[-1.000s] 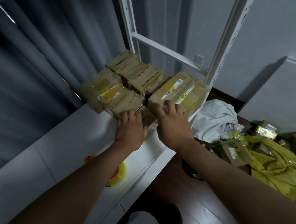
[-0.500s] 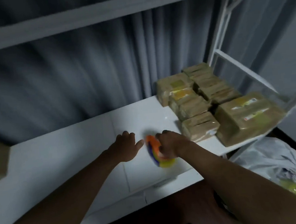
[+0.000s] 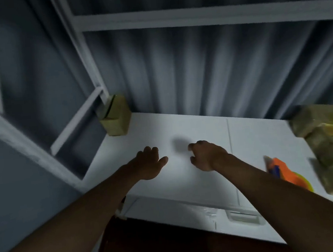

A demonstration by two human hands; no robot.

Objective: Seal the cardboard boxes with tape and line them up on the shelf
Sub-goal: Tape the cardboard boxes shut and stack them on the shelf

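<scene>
Both hands have left the orange tape dispenser [image 3: 281, 170] and swung leftward; the left hand [image 3: 148, 164] is nearer the unsealed cardboard box [image 3: 116, 118], upright at the white shelf [image 3: 183, 136]'s far-left corner; right hand [image 3: 206, 155] loosely curled; both empty; matte, squarish cardboard.

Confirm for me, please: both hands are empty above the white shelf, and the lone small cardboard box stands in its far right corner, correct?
Not quite. The head view shows the lone small cardboard box in the far left corner of the white shelf, beside the metal upright. Left hand and right hand are indeed empty.
</scene>
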